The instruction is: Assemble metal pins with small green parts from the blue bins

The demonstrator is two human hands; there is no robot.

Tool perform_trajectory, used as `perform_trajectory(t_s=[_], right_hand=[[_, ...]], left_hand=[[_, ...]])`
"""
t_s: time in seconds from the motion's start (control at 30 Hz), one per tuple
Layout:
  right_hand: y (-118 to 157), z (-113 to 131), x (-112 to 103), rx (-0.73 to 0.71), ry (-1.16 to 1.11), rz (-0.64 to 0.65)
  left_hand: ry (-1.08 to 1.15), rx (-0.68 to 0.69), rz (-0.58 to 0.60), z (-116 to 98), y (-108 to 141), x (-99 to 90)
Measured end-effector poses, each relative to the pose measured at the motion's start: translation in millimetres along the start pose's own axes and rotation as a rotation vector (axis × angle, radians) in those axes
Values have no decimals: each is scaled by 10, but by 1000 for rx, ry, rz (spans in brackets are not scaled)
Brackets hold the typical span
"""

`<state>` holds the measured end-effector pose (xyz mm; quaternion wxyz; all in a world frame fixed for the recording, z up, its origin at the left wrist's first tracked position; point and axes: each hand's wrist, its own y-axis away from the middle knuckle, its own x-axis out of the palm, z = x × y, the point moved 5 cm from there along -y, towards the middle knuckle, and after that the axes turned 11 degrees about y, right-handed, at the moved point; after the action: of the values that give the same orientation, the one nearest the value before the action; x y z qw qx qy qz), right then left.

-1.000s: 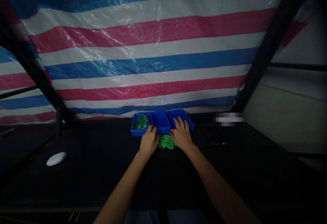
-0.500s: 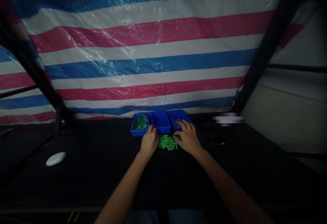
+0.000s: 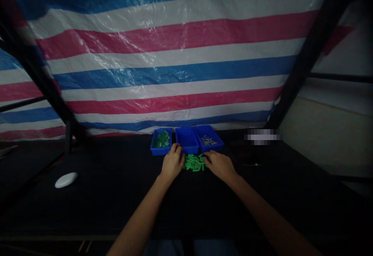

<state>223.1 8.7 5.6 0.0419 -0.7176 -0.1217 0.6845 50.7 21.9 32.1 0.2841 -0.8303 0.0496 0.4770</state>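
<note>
A loose pile of small green plastic pieces (image 3: 194,163) lies on the black table between my two hands. My left hand (image 3: 172,163) rests at the pile's left edge, just in front of the middle blue bin, its fingers curled together; what they hold, if anything, is hidden. At the pile's right edge is my right hand (image 3: 220,165), fingers bent and drawn together by the green pieces, their grip too small to make out. Behind the hands stand the left blue bin (image 3: 160,152) with green, plastic-looking contents, the middle blue bin (image 3: 187,136), and the right blue bin (image 3: 219,147) holding thin silvery metal parts (image 3: 208,141).
A white computer mouse (image 3: 66,180) lies on the table (image 3: 116,201) to the left. To the right is a dark flat object (image 3: 251,162), and behind it a pale blurred item (image 3: 262,136). A striped plastic sheet (image 3: 175,69) hangs behind the bins between dark frame posts.
My right hand has drawn back from over the right bin to the edge of the green pile, its fingers closing together. My left hand stays near the same spot. The view has shifted slightly.
</note>
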Motion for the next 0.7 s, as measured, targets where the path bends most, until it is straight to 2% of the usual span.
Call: perform_trajectory(t_s=[0.2,0.33,0.53,0.7], right_hand=[[-42,79,36,-84,-121,51],[-67,27,9,-80,-244,-13],[-135,-151,-68,-32,-364,-110],[-327,-41,-270,-45,-472,-231]], left_hand=[[-8,-69,-34,88,22,-97],[10,-122,-44,159,25,-194],[-75,-277,160,243,46,-160],[-156,-281,202,282,57,-130]])
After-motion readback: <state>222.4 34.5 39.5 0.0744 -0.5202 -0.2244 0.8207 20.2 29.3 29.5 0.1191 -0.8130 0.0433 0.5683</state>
